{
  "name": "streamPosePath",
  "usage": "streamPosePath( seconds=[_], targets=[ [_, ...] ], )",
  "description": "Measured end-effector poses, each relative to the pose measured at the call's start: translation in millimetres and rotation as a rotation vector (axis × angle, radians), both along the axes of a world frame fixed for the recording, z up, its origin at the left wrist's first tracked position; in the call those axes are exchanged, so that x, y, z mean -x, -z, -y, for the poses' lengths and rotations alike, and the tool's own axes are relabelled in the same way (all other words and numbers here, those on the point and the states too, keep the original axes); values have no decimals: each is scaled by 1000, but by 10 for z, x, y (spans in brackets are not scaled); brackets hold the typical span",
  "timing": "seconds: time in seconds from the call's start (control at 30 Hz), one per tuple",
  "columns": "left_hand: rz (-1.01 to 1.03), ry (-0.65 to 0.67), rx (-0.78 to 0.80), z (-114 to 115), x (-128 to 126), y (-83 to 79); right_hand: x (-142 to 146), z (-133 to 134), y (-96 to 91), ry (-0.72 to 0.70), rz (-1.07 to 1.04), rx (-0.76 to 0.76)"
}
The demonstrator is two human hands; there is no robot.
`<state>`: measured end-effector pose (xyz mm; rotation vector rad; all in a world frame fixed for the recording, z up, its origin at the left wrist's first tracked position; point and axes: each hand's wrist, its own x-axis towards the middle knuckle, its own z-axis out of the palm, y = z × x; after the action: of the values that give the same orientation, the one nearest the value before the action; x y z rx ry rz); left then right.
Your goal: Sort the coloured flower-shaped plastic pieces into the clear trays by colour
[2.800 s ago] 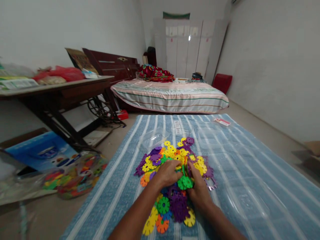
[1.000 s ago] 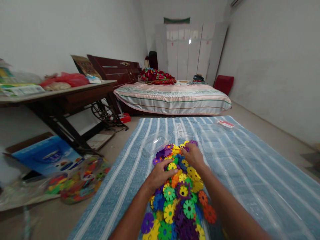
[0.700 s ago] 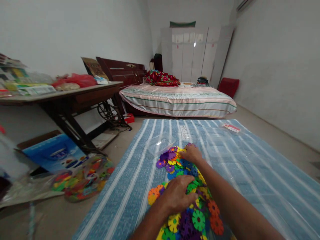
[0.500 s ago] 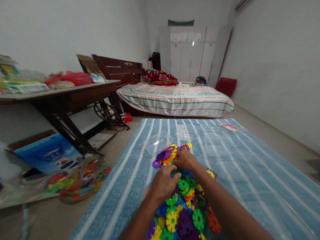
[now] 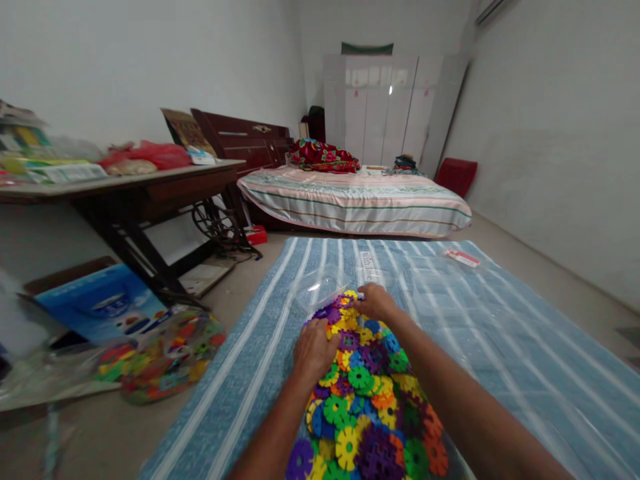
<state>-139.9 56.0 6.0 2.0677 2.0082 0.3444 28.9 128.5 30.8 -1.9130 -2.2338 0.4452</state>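
A heap of notched, snowflake-shaped plastic discs [image 5: 360, 379] in purple, yellow, green, blue and orange stretches toward me over a striped blue cloth. My left hand [image 5: 316, 348] rests against the heap's left edge, thumb apart from the fingers. At the far end, my right hand [image 5: 377, 303] has its fingers curled down by purple and yellow discs; what lies between its fingertips is hidden. Just beyond the heap sits a clear plastic container [image 5: 320, 283]. Near the heap's lower right edge there is a sheen of clear plastic.
The striped cloth [image 5: 240, 360] covers the surface before me. Clear plastic containers [image 5: 440, 293] and a small red-and-white packet [image 5: 463, 257] lie to the right. On the floor at left is a clear bag of colourful pieces [image 5: 173, 360], below a sewing-machine table [image 5: 165, 181]. A bed [image 5: 355, 200] stands beyond.
My left hand has moved left to the heap's edge, and my right hand slightly right and farther away. More discs in the heap's middle now show between them.
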Motion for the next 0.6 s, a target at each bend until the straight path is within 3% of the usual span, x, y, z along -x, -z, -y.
streamPosePath(
  seconds=[0.07, 0.17, 0.37, 0.6],
  targets=[
    [35, 7, 5, -6, -11, 26, 97, -133, 80, -7, 4, 27],
    [138, 13, 18, -20, 8, 84, 255, -113, 197, -57, -6, 55],
    [468, 3, 9, -55, 57, 149, 251, 260, 220, -115, -61, 83],
    [868, 69, 145, 8, 88, 136, 95, 711, 90, -136, -163, 107]
  ],
)
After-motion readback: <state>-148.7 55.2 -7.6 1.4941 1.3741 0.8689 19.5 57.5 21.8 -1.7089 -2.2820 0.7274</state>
